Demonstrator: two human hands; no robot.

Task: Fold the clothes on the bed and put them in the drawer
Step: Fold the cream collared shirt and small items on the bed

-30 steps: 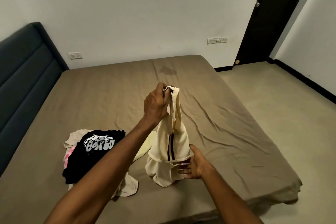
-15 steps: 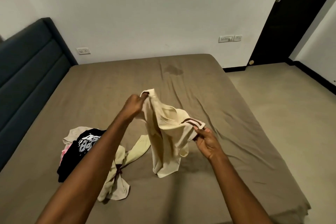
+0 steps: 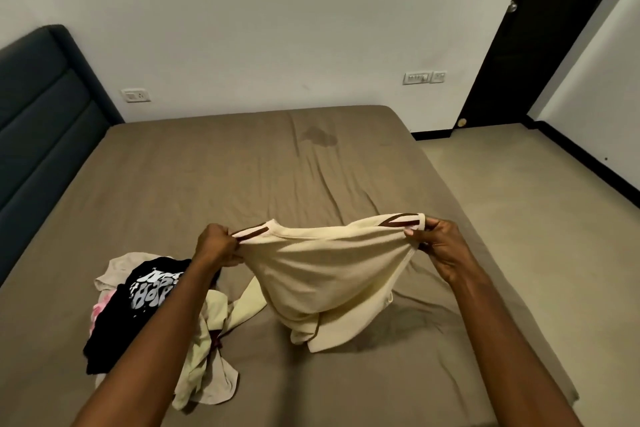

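A cream shirt with dark brown stripes at its shoulders hangs stretched between both hands above the brown bed. My left hand grips its left shoulder. My right hand pinches the right shoulder. The shirt's lower part sags and its hem touches the sheet. To the left lies a pile of clothes: a black T-shirt with white lettering, a pale yellow garment, a beige piece and something pink, partly hidden by my left forearm.
A dark padded headboard stands at the left. A white wall with sockets runs behind the bed. A dark door is at the back right, with beige floor to the right of the bed. No drawer is in view.
My hands have moved apart and spread the cream shirt wide by its shoulders; a second ago it hung bunched from my left hand with my right hand at its bottom.
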